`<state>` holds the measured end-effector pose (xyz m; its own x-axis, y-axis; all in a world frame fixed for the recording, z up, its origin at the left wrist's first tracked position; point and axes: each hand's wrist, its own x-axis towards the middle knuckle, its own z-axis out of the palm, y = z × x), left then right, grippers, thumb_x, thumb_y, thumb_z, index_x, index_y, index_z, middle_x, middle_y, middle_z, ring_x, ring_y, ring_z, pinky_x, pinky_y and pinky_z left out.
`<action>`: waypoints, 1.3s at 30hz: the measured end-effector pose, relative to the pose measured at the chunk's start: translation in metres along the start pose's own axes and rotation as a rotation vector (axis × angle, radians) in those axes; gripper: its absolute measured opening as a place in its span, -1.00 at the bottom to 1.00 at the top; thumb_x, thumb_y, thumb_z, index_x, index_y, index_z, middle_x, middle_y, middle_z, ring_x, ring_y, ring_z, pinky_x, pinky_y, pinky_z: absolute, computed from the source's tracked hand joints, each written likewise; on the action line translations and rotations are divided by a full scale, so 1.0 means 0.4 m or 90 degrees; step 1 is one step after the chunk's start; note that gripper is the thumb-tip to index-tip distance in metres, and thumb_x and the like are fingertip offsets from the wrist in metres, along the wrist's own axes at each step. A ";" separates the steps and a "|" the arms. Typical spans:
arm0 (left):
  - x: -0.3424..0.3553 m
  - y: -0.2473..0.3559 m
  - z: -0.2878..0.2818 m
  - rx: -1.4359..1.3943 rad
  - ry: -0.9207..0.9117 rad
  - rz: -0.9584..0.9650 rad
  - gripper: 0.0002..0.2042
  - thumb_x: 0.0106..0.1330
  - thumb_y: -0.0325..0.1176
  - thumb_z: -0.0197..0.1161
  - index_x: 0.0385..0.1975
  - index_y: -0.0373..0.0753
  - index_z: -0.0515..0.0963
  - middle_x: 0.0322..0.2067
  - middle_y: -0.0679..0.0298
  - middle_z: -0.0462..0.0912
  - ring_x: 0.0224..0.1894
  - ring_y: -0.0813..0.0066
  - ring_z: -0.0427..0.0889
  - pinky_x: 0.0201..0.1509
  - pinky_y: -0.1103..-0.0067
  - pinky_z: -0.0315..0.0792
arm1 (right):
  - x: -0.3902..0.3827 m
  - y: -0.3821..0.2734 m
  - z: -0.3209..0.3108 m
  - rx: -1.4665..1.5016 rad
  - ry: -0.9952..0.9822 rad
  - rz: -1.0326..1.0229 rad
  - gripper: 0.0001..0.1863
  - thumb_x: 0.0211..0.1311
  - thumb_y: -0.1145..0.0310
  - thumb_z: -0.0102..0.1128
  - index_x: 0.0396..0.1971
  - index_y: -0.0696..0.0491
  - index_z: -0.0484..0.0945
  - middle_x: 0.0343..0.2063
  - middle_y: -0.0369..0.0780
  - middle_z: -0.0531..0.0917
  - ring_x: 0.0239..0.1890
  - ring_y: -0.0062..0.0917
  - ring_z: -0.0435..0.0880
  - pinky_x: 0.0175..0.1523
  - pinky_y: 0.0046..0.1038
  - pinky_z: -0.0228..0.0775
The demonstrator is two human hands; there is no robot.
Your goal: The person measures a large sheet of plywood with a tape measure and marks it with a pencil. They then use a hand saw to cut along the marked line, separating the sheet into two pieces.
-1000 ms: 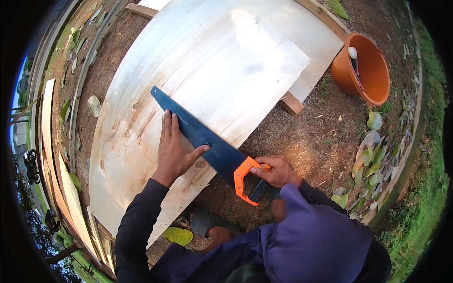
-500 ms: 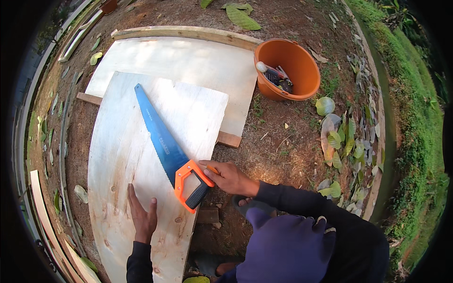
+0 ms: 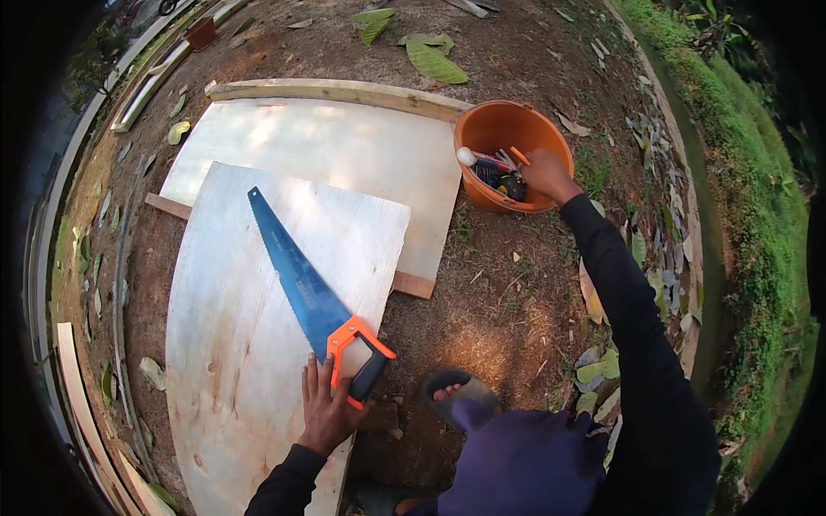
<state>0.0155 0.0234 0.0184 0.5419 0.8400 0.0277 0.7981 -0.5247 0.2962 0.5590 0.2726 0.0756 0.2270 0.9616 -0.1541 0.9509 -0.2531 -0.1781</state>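
Note:
On the front plywood sheet (image 3: 224, 430) lies a handsaw (image 3: 297, 275), with a blue blade and orange-and-black handle. My left hand (image 3: 331, 406) rests beside and against the handle's lower left, fingers apart. My right hand (image 3: 546, 176) reaches into an orange bucket (image 3: 490, 198) at the upper right, its fingers closed on a small orange pencil-like object (image 3: 520, 156). Several tools (image 3: 499, 176), one with a pale rounded end, lie inside the bucket; their details are too small to tell.
A second plywood sheet (image 3: 301, 138) lies behind, beside timber battens (image 3: 335, 89). Loose wood strips (image 3: 82, 404) lie at left. My foot in a sandal (image 3: 465, 396) is below. Fallen leaves (image 3: 594, 370) and a grassy strip (image 3: 766, 284) run along the right.
My right hand has moved from the saw's side up into the bucket with the orange object. My left hand has shifted right to the saw handle. The view has also shifted.

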 end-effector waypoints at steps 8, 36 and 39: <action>0.121 0.162 0.033 -0.029 0.025 -0.014 -0.29 0.24 0.13 0.43 0.11 -0.45 0.54 0.45 -0.14 0.17 0.51 -0.58 0.00 0.47 -0.39 -0.08 | 0.085 0.020 0.123 -0.094 -0.170 0.064 -0.34 0.33 -0.21 0.16 0.05 0.11 0.73 0.07 0.10 0.71 0.14 -0.07 0.70 0.22 -0.10 0.51; 0.004 0.147 -0.261 -1.023 -0.150 -0.346 -0.15 0.50 0.28 0.10 0.44 -0.42 0.20 0.22 -0.02 0.42 0.11 0.22 0.61 0.19 0.35 0.58 | -0.360 -0.198 -0.027 1.121 -0.412 -0.065 -0.35 0.22 -0.04 0.16 0.11 0.21 0.58 -0.15 -0.12 0.75 -0.07 -0.27 0.78 0.04 -0.22 0.71; -0.031 0.148 -0.338 -1.241 0.034 -0.500 -0.22 0.52 0.20 0.16 0.20 -0.63 0.38 0.05 -0.10 0.52 -0.05 0.32 0.69 -0.05 0.38 0.71 | -0.459 -0.499 0.008 0.772 -0.786 -0.311 -0.27 0.21 -0.03 0.17 0.19 0.28 0.55 0.07 -0.06 0.68 0.10 -0.32 0.68 0.17 -0.24 0.58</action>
<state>0.0205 0.0007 0.1645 0.2740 0.7811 -0.5611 -0.4630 0.6185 0.6349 0.3268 0.1462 0.1363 -0.8093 0.4823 -0.3353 0.0805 -0.4743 -0.8767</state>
